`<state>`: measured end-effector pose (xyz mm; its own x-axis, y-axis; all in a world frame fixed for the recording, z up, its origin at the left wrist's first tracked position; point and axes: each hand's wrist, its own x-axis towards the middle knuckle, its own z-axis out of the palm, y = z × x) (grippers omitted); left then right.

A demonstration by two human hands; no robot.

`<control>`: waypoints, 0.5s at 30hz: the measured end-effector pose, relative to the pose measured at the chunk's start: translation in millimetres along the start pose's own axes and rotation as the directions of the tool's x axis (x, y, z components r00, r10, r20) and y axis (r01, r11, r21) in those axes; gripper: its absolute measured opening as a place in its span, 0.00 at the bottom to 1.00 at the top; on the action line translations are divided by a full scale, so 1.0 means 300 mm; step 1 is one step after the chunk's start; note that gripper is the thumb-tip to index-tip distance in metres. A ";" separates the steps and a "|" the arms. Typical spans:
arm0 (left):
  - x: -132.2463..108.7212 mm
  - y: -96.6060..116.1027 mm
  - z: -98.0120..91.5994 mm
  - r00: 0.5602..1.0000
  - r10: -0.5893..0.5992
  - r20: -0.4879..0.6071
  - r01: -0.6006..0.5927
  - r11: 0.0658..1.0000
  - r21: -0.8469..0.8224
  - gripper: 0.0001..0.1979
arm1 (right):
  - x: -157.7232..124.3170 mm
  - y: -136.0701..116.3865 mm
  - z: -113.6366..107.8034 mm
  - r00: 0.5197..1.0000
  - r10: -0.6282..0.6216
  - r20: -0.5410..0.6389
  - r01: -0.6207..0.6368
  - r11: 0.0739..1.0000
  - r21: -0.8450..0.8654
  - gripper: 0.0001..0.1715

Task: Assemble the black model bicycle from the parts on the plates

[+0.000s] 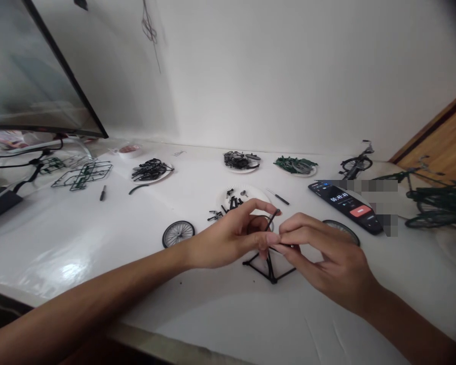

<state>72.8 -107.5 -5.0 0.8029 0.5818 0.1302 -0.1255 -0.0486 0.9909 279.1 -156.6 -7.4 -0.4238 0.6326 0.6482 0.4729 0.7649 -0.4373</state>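
Observation:
Both hands meet over the table with their fingertips pinched close together. My left hand (pixel 231 238) is closed on a thin black model bicycle part (pixel 272 219), whose upper end sticks up between thumb and index finger. The fingers of my right hand (pixel 323 248) pinch the lower end of this part, mostly hidden by the fingertips. Just below the hands is a black miniature bicycle frame (pixel 272 280); I cannot tell whether it touches them. A small spoked wheel (pixel 178 234) lies left of my left hand, and another wheel (pixel 342 230) is partly behind my right hand.
Behind the hands, a paper plate (pixel 256 193) carries small black parts. More plates of black parts (pixel 152 171) and green parts (pixel 296 165) stand along the wall. A screwdriver (pixel 278 196), a phone (pixel 344 205) and assembled model bicycles (pixel 437 195) are nearby. A monitor (pixel 38 71) stands left.

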 end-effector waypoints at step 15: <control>0.002 -0.013 -0.010 0.972 0.143 -0.184 -0.123 0.986 0.115 0.16 | -0.023 0.030 -0.002 0.979 0.191 -0.073 -0.175 0.968 0.181 0.09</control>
<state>72.0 -104.4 -9.0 0.6553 0.7085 0.2621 -0.1559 -0.2127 0.9646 286.7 -154.2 -15.5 -0.2682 0.7563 0.5968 0.3922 0.6515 -0.6494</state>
